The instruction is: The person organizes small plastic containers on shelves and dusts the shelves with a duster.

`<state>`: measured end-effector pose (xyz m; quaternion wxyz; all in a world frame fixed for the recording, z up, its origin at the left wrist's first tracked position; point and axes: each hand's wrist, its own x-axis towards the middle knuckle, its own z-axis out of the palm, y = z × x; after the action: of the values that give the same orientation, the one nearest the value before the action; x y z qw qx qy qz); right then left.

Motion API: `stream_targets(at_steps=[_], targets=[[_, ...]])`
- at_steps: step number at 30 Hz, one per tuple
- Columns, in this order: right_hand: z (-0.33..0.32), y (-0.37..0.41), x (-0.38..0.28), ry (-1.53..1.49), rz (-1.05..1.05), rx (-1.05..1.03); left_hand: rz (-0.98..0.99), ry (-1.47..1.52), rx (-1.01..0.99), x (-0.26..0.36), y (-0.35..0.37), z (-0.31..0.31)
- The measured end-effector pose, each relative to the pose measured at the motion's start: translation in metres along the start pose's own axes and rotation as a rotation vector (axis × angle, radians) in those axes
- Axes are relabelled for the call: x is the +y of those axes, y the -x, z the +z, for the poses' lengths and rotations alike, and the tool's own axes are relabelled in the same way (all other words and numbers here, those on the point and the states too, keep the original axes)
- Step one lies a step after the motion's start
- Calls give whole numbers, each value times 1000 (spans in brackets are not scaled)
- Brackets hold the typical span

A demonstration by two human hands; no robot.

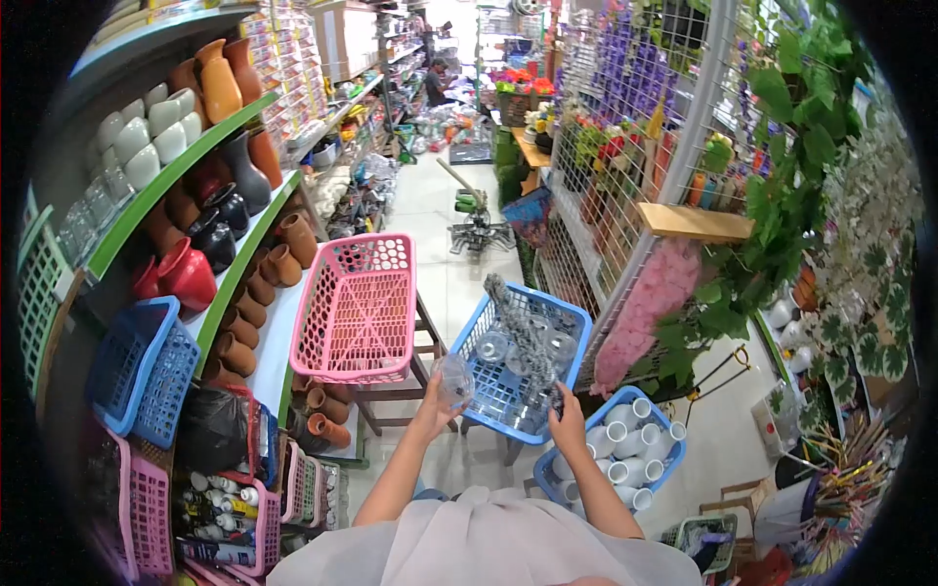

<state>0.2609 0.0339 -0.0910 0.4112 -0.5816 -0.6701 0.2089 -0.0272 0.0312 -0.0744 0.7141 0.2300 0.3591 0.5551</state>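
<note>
My left hand [430,410] is closed round a clear glass vase [454,379], held between the two baskets. In my right hand [566,420] is the dark handle of a grey fluffy duster [518,332], which slants up and away across a blue plastic basket [469,410]. Inside that basket lie several clear glass vessels [493,346], partly covered by the duster. To its left, a pink plastic basket [405,356] stands on a stool with nothing visible in it. Below my right forearm, another blue basket [549,479] holds several white vases [633,444].
Shelves on the left carry clay pots [283,264], red vases [186,273] and white cups [140,166]. A wire grid rack [625,186] with artificial flowers stands on the right. A person [436,86] sits far down the aisle, beyond a metal stand [477,230] on the floor.
</note>
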Motion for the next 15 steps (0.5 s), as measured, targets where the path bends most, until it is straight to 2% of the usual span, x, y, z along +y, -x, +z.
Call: stream_targets(at_steps=[2, 4, 8, 10, 12, 14, 15], targets=[[15, -5, 4, 42, 14, -58, 10, -10, 43, 1, 9, -6], [25, -9, 11, 376, 3, -258, 37, 17, 78, 5, 22, -9], [28, -11, 5, 479, -10, -236, 82, 8, 126, 9, 44, -23], [24, -13, -4, 401, 32, -218, 87, 25, 114, 13, 55, -30], [26, -12, -15, 514, -119, -44, 125, -32, 176, 14, 66, -35], [33, -19, -36, 470, -135, -12, 133, -11, 216, 17, 72, -41], [37, -21, -44, 282, -164, -83, 180, -128, 238, 21, 80, -36]])
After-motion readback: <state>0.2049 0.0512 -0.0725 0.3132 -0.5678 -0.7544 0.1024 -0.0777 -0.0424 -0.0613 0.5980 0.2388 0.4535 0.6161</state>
